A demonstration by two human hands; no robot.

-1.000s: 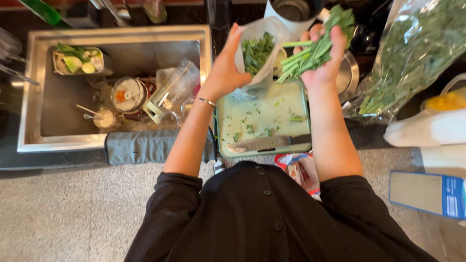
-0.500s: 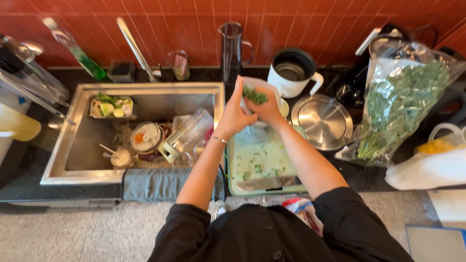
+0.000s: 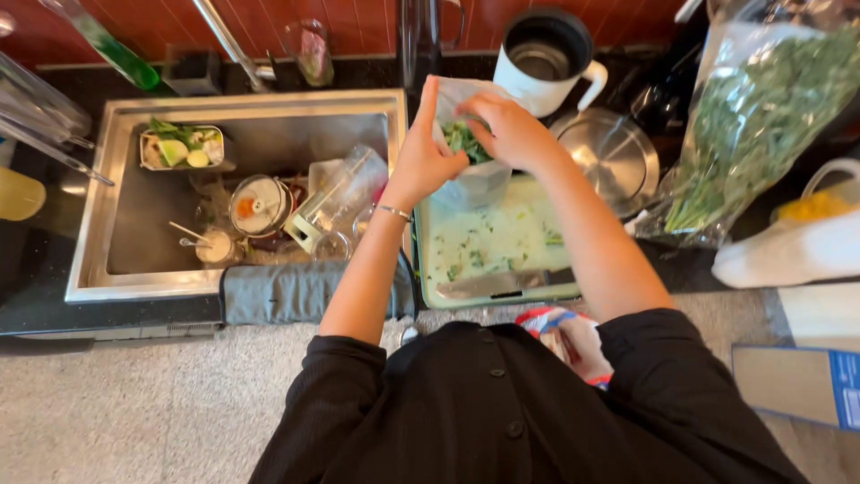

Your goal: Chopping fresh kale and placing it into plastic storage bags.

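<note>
hands (image 3: pixel 421 161) (image 3: pixel 511 130) around herb bag (image 3: pixel 475 175)

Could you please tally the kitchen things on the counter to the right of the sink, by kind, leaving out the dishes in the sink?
Cutting board: 1
Knife: 1
White mug: 1
Steel lid: 1
Bags of greens: 2, a small one held by the left hand with the right hand inside, and a large one
Total: 6

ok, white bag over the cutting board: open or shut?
Open. The left hand holds the white bag mouth apart; the right hand pushes greens in.
</note>
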